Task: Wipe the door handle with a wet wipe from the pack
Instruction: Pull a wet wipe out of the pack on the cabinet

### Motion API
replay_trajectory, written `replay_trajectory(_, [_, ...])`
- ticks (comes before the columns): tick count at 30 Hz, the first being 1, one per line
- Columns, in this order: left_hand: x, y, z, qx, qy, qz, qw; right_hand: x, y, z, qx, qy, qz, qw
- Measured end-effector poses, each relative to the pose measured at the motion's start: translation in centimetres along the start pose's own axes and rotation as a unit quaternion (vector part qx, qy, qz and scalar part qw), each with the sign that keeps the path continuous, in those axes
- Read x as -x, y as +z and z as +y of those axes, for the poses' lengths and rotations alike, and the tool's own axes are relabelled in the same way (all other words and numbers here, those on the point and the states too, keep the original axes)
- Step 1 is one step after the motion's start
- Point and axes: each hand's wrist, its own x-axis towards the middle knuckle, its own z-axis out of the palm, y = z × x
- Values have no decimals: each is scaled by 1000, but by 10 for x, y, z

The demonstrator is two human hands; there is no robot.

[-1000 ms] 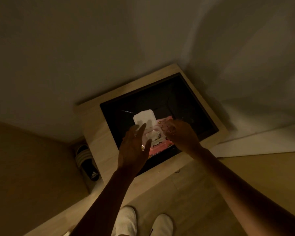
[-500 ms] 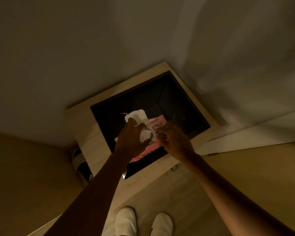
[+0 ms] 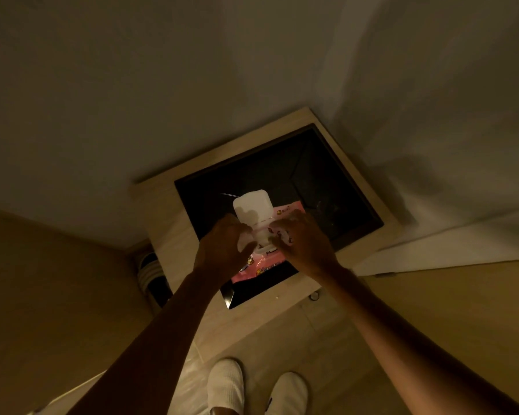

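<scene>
A pink wet wipe pack (image 3: 259, 266) lies on the black top of a low wooden table (image 3: 282, 307), its white flip lid (image 3: 252, 206) standing open toward the wall. A white wipe (image 3: 262, 235) sticks up from the pack's opening. My left hand (image 3: 222, 250) pinches this wipe between thumb and fingers. My right hand (image 3: 304, 244) presses down on the right part of the pack, fingers spread over it. No door handle is in view.
The table stands against a pale wall. A black slipper with white stripes (image 3: 150, 272) lies on the floor at its left. My two feet in white slippers (image 3: 225, 387) stand on the wooden floor below. A small ring (image 3: 314, 296) lies by the table's right corner.
My left hand went from open above the pack to closed on the wipe at the opening. The right hand stayed on the pack. The view shifted slightly.
</scene>
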Motion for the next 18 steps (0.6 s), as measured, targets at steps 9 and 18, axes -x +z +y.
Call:
replay_trajectory(9, [0, 6, 2, 11, -19, -6, 1000, -13, 15, -5, -61, 34, 30, 997])
replay_trajectory(18, [-3, 12, 17, 24, -52, -5, 998, -5, -2, -10, -155, 42, 126, 979])
